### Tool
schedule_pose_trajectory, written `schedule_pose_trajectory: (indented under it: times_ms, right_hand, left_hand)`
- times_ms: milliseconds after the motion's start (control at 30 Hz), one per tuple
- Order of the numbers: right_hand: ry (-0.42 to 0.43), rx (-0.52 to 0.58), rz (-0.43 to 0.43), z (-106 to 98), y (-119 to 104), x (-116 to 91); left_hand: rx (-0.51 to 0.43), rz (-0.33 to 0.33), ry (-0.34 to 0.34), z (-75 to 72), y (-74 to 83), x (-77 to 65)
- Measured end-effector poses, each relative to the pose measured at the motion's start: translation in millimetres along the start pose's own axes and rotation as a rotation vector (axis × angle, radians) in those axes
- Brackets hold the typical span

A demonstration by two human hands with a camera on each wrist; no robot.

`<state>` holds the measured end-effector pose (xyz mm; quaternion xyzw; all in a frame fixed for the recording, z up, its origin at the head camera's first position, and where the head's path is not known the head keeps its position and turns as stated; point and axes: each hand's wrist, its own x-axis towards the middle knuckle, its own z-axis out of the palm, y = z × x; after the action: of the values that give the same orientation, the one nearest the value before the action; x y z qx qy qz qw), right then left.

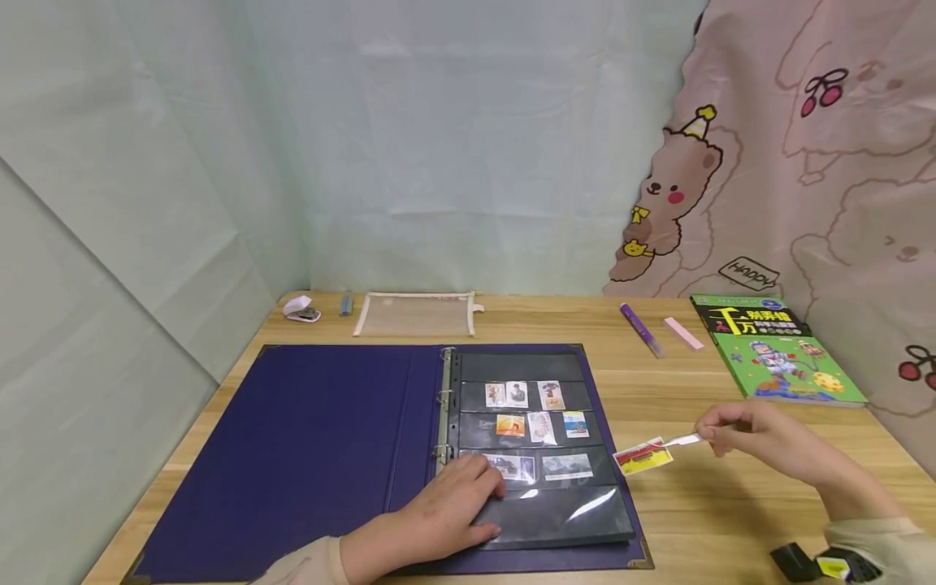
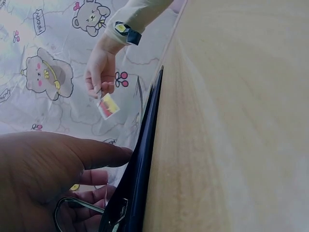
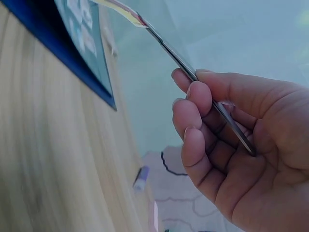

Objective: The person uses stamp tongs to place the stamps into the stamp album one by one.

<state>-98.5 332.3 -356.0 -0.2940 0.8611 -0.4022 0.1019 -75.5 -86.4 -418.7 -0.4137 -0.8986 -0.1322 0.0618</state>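
My right hand (image 1: 768, 443) pinches a pair of metal tweezers (image 1: 683, 439) between thumb and fingers. Their tips hold a red and yellow stamp (image 1: 643, 457), raised just off the right edge of the stamp album (image 1: 336, 455). The album lies spread out, with a bare navy cover on the left and a black pocket page (image 1: 541, 520) on the right. Several small stamps (image 1: 541, 426) sit in the page's middle rows. My left hand (image 1: 449, 504) rests on the lower left of that page, beside the metal rings (image 1: 444, 406), partly covering one stamp.
Along the back of the table lie a white stapler (image 1: 301, 309), a small blue item (image 1: 347, 304) and a mesh zip pouch (image 1: 417, 314). A purple pen (image 1: 641, 329), a pink strip (image 1: 683, 333) and a green book (image 1: 782, 357) are at the back right.
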Motion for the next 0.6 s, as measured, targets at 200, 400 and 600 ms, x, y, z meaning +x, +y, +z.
schedule_pose_trajectory:
  times_ms: [200,400,600]
  right_hand:
    - [0.02,-0.018,0.048,7,-9,15]
    - [0.023,0.028,0.019,19,-15,33]
    - [0.007,0.051,0.006,34,-21,50]
  left_hand:
    - [-0.018,-0.018,-0.012,-0.8,-0.1,0.9]
    - [-0.016,0.0,0.008,-0.5,-2.0,1.3]
    - [-0.017,0.031,0.06,2.2,-1.8,1.4]
